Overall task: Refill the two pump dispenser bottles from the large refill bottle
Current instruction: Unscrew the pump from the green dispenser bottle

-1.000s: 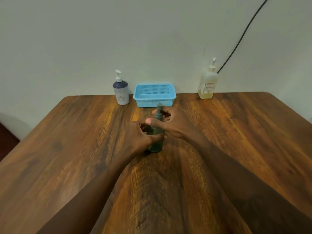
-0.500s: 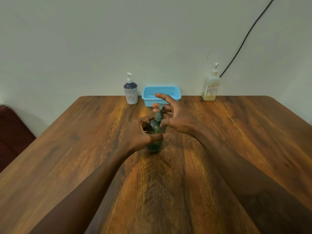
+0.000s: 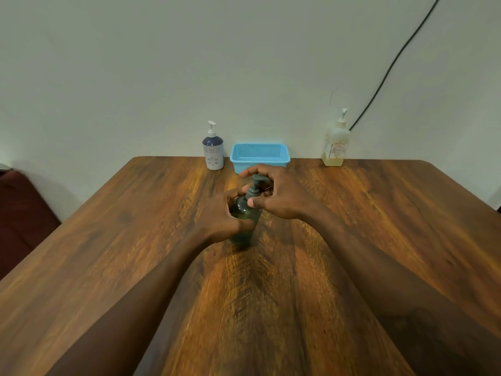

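Observation:
A dark green pump bottle [image 3: 247, 213] stands upright in the middle of the wooden table [image 3: 108, 253]. My left hand [image 3: 225, 219] is wrapped around its body. My right hand [image 3: 279, 195] is closed around its pump head and collar, thumb toward me. A blue and white pump bottle [image 3: 213, 153] stands at the table's far edge, left of centre. A larger clear bottle of yellowish liquid [image 3: 335, 143] with a white pump stands at the far right by the wall.
A light blue plastic basket [image 3: 259, 156] sits at the far edge, just behind my hands. A black cable [image 3: 393, 63] runs up the wall at the right. A dark red seat [image 3: 21, 213] lies left of the table.
My right hand's fingers, spread apart half a second ago, have closed again on the pump head. The left hand stays on the bottle. The view has tilted slightly.

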A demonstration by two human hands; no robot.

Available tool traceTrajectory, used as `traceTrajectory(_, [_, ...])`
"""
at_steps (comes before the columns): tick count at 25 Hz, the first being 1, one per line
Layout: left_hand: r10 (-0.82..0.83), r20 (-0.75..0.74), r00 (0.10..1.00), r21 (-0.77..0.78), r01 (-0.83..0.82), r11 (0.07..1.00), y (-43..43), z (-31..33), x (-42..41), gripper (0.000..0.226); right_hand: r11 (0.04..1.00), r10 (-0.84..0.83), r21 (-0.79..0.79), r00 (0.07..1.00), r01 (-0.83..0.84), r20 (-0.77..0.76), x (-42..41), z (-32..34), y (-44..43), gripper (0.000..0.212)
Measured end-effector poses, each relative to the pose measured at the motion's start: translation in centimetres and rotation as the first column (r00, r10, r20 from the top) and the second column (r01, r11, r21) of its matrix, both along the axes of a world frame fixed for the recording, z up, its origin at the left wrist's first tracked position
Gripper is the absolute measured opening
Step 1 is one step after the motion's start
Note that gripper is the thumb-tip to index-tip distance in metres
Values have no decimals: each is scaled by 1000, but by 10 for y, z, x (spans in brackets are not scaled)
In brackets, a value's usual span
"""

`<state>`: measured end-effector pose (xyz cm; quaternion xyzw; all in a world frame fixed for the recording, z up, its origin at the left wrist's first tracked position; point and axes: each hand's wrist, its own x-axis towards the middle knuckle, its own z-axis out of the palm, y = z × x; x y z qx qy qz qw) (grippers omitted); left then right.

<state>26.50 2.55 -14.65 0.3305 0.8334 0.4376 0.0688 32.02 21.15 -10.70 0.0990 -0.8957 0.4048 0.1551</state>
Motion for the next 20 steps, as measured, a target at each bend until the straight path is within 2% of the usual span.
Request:
traceTrajectory(2, [-38,41,998,-37,39,999,-2,0,-2,49,994,84,-65,996,-83,16,4,5,1,55])
traceTrajectory(5, [-34,125,992,-24,37,999,-6,-9,-8,52,989,108,-100,994,-109,-14,10,22,10,49])
traceTrajectory(8, [32,177,984,8,-34,999,-8,-16,-12,59,990,46,-124,992,-60,-119,15,35,19,38])
traceTrajectory(11, [92,127,988,36,-97,995,-8,-19,-14,62,971,-23,-236,977,-29,-213,19,39,26,36])
traceTrajectory(14, [184,74,980,39,-188,981,-9,-24,-15,61,918,-78,-397,971,-18,-225,23,33,34,33])
traceTrajectory(20, [236,79,969,46,-240,970,-16,-36,-18,82,865,-232,-494,945,92,-232,24,10,37,32])
